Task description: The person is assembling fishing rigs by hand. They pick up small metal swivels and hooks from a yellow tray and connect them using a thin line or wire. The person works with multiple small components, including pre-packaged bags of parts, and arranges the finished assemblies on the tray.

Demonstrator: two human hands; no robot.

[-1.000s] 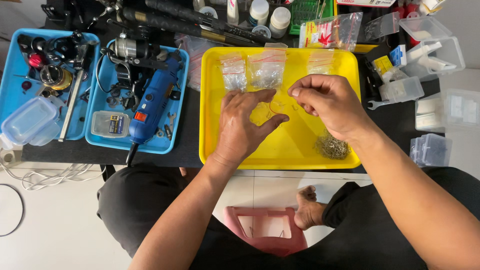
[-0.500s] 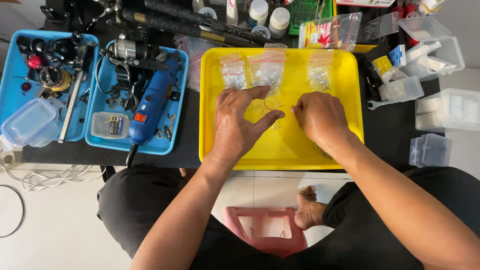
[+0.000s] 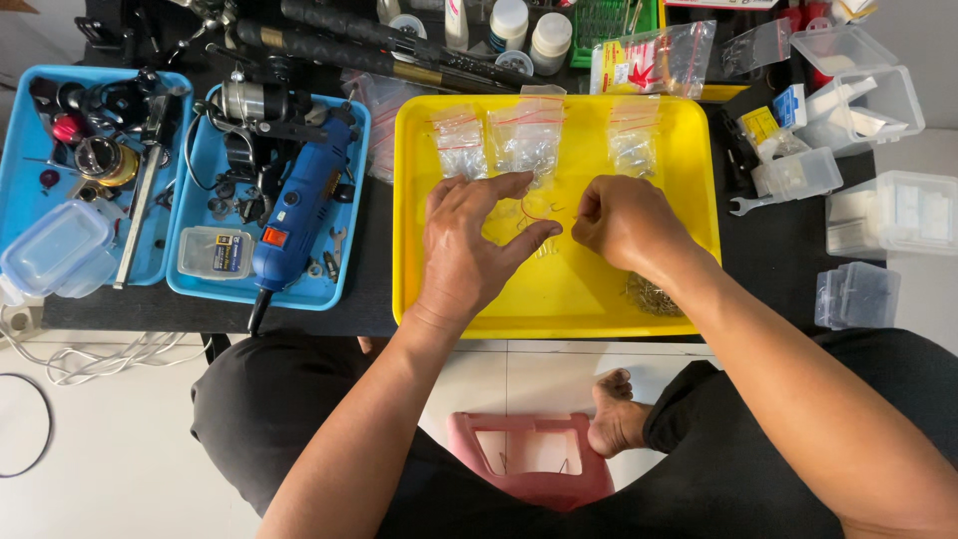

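- Head view: left hand (image 3: 469,250) spread flat on the yellow tray (image 3: 419,299), near its middle.
- Right hand (image 3: 624,222) pinches thin wire hooks (image 3: 534,213): light, springy, probably sharp; best gripped by the shank.

A glossy yellow moulded-plastic tray (image 3: 689,140) carries three small clear film bags (image 3: 526,140) along its far edge, shiny and crinkled. Thin red wire hooks (image 3: 534,213) lie at its middle, and a heap of fine dull-gold metal bits (image 3: 654,296) sits by its near right corner. On the matt black tabletop (image 3: 374,260), a smooth light-blue plastic tray (image 3: 354,190) holds a blue hard-plastic rotary tool (image 3: 299,210) and a polished metal reel (image 3: 249,102). By the tabletop's right edge stand frosted clear plastic boxes (image 3: 883,215) and a bright steel spanner (image 3: 753,203).
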